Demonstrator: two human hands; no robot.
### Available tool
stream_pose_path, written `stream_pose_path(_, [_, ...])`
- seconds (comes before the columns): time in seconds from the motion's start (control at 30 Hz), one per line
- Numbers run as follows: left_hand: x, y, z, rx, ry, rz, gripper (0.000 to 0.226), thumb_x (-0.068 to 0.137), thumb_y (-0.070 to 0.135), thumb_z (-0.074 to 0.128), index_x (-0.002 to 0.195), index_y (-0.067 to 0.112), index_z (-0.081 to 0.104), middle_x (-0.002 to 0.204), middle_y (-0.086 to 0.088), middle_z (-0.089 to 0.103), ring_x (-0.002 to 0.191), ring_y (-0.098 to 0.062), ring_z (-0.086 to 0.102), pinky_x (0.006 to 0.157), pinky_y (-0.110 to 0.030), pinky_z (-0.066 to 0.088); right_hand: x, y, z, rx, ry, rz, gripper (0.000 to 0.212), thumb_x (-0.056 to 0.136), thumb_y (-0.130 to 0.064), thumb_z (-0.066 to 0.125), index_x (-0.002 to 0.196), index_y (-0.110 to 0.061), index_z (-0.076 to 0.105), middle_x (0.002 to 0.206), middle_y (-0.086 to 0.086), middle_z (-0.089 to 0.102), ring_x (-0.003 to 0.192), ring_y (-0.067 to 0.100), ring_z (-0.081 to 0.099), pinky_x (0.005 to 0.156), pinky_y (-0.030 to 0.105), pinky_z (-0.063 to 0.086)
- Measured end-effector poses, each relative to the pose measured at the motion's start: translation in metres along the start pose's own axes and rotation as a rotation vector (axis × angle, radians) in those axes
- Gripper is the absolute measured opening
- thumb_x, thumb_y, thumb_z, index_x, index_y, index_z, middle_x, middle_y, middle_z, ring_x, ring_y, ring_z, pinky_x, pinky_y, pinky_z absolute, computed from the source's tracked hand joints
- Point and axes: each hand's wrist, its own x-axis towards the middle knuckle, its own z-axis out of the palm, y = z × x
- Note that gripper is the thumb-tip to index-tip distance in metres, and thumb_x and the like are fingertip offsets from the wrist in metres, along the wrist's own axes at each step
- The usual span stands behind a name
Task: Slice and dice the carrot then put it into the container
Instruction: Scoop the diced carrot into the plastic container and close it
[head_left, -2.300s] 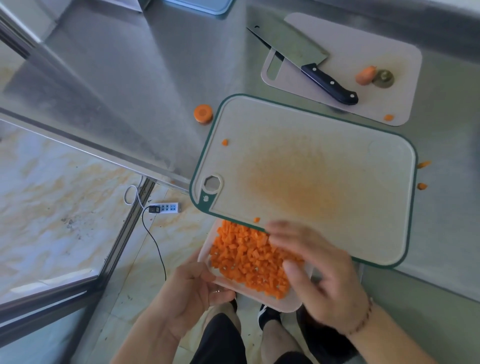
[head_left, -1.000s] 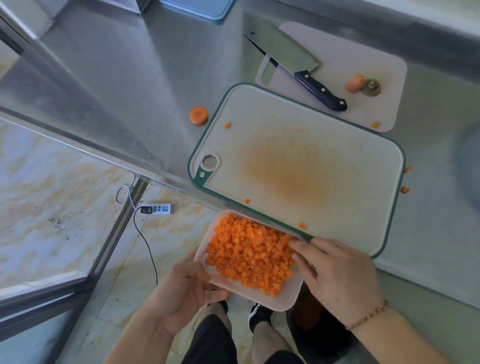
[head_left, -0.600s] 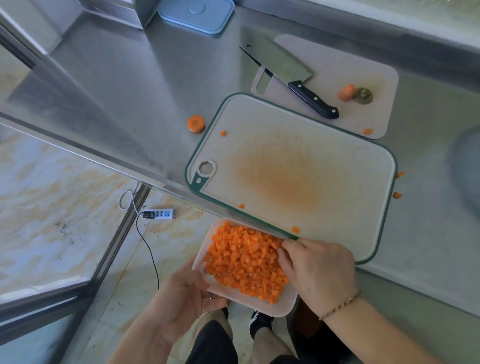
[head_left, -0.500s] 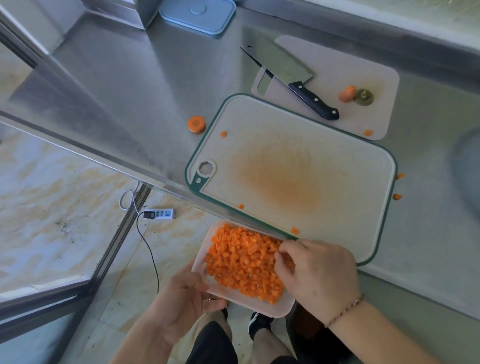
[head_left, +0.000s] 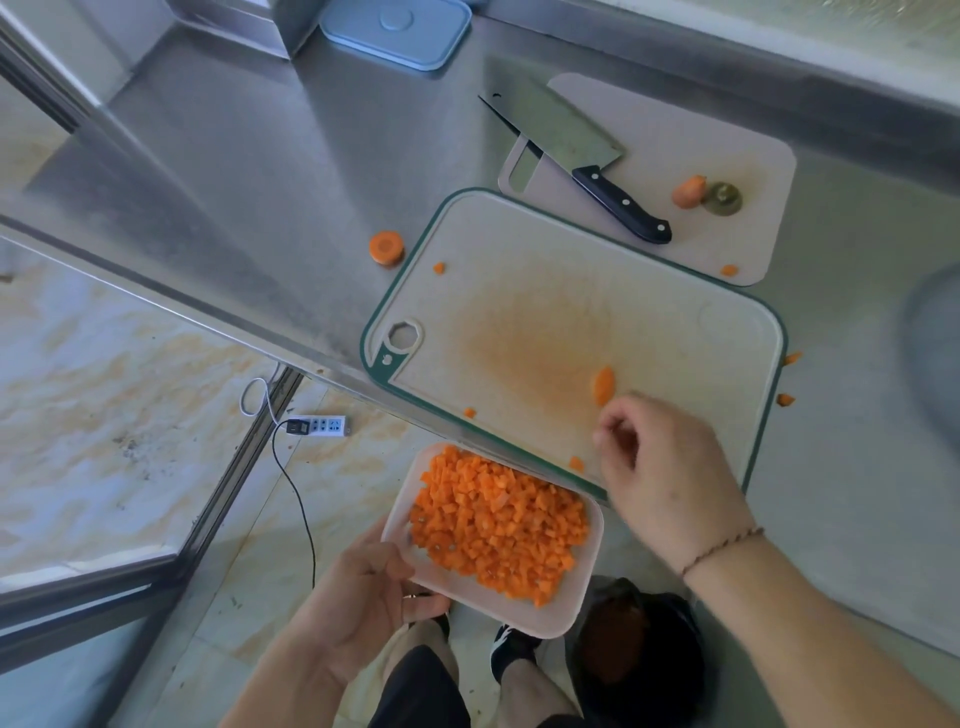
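Note:
My left hand (head_left: 363, 592) grips the near left corner of a pale pink container (head_left: 576, 603) heaped with diced carrot (head_left: 498, 525), held below the counter edge. My right hand (head_left: 660, 473) hovers over the near edge of the green-rimmed cutting board (head_left: 675, 332), fingers loosely curled and holding nothing. A larger carrot slice (head_left: 603, 385) lies on the board just beyond its fingertips. Small carrot bits (head_left: 575, 463) sit along the board's near edge.
A cleaver (head_left: 576, 156) lies on a second beige board (head_left: 748, 135) with a carrot end (head_left: 688, 191) and a stem top (head_left: 723, 197). A round carrot slice (head_left: 386, 247) rests on the steel counter (head_left: 234, 171). A blue lid (head_left: 395, 28) sits at the back. A bin (head_left: 639, 649) stands on the floor.
My right hand has left the diced carrot in the container and moved up onto the board. A larger carrot slice now lies on the board. The container stays in my left hand.

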Motion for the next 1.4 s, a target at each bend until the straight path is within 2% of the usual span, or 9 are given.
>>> stream_pose_path(0.17, [-0.001,0.003,0.005,0.007,-0.021,-0.009,0.079,0.052,-0.002,0.054,0.130,0.010,0.063,0.107,-0.025,0.067,0.082,-0.038,0.065,0.055,-0.040,0.062,-0.018,-0.027,0.025,-0.107,-0.078,-0.096,0.007,0.090,-0.027,0.043,0.086,-0.023,0.046,0.087,-0.006,0.047,0.085,0.012,0.045,0.071,0.026,0.048])
stream_pose_path(0.37, [-0.004,0.006,0.007,0.007,-0.023,-0.011,0.078,0.051,-0.003,0.054,0.127,0.008,0.063,0.099,-0.024,0.067,0.074,-0.035,0.067,0.054,-0.039,0.061,-0.015,-0.023,0.025,0.068,-0.048,-0.277,0.018,0.079,-0.018,0.044,0.065,-0.023,0.054,0.067,-0.013,0.054,0.070,0.009,0.050,0.059,0.026,0.051])
stream_pose_path(0.47, [-0.005,0.007,0.006,-0.006,-0.014,-0.014,0.077,0.051,-0.004,0.053,0.126,0.005,0.063,0.097,-0.025,0.066,0.070,-0.034,0.067,0.052,-0.038,0.061,0.006,-0.043,0.028,0.198,-0.030,-0.356,0.017,0.084,-0.013,0.049,0.085,-0.015,0.066,0.084,-0.006,0.061,0.081,0.008,0.055,0.070,0.020,0.053])
stream_pose_path(0.6, [-0.008,0.011,0.000,-0.038,-0.002,-0.013,0.075,0.050,-0.005,0.053,0.125,0.000,0.063,0.097,-0.026,0.065,0.068,-0.034,0.065,0.051,-0.038,0.060,0.041,-0.076,0.036,0.008,-0.133,-0.390,0.021,0.088,-0.012,0.054,0.109,-0.014,0.056,0.109,0.001,0.053,0.104,0.017,0.048,0.088,0.030,0.049])
stream_pose_path(0.77, [-0.008,0.019,-0.006,-0.035,0.006,-0.002,0.074,0.052,-0.004,0.052,0.124,0.005,0.065,0.099,-0.026,0.066,0.069,-0.035,0.065,0.051,-0.038,0.061,0.036,-0.081,0.036,-0.044,-0.257,-0.518,0.012,0.083,-0.005,0.051,0.084,-0.017,0.052,0.082,0.001,0.058,0.089,0.021,0.050,0.076,0.037,0.050])
stream_pose_path(0.9, [-0.009,0.023,-0.013,-0.033,0.009,-0.005,0.075,0.051,-0.003,0.054,0.125,0.005,0.066,0.101,-0.027,0.064,0.072,-0.035,0.065,0.053,-0.038,0.060,0.057,-0.089,0.025,-0.038,-0.214,-0.417,0.007,0.087,-0.015,0.054,0.087,-0.021,0.050,0.090,-0.003,0.055,0.088,0.016,0.051,0.073,0.032,0.053])
stream_pose_path(1.07, [-0.010,0.030,-0.024,-0.078,-0.016,-0.008,0.075,0.052,-0.004,0.054,0.126,0.007,0.066,0.104,-0.028,0.065,0.073,-0.037,0.066,0.052,-0.038,0.061,0.057,-0.111,0.020,-0.282,-0.356,-0.408,0.005,0.093,-0.017,0.047,0.091,-0.021,0.050,0.097,0.003,0.056,0.092,0.023,0.054,0.074,0.033,0.050])
stream_pose_path(1.2, [-0.009,0.038,-0.027,-0.093,-0.041,-0.041,0.077,0.051,-0.004,0.052,0.126,0.006,0.065,0.103,-0.029,0.066,0.073,-0.039,0.067,0.051,-0.039,0.060,0.043,-0.112,0.014,-0.178,-0.441,-0.374,0.017,0.090,-0.014,0.046,0.077,-0.025,0.043,0.086,-0.001,0.054,0.087,0.019,0.055,0.071,0.030,0.047])
stream_pose_path(1.4, [-0.006,0.047,-0.035,-0.108,-0.088,-0.124,0.080,0.050,-0.007,0.053,0.128,0.006,0.066,0.113,-0.033,0.063,0.086,-0.043,0.061,0.056,-0.041,0.061,0.130,-0.123,0.017,0.003,-0.067,-0.281,0.012,0.089,-0.011,0.055,0.098,-0.016,0.061,0.099,-0.002,0.056,0.092,0.014,0.054,0.083,0.028,0.051])
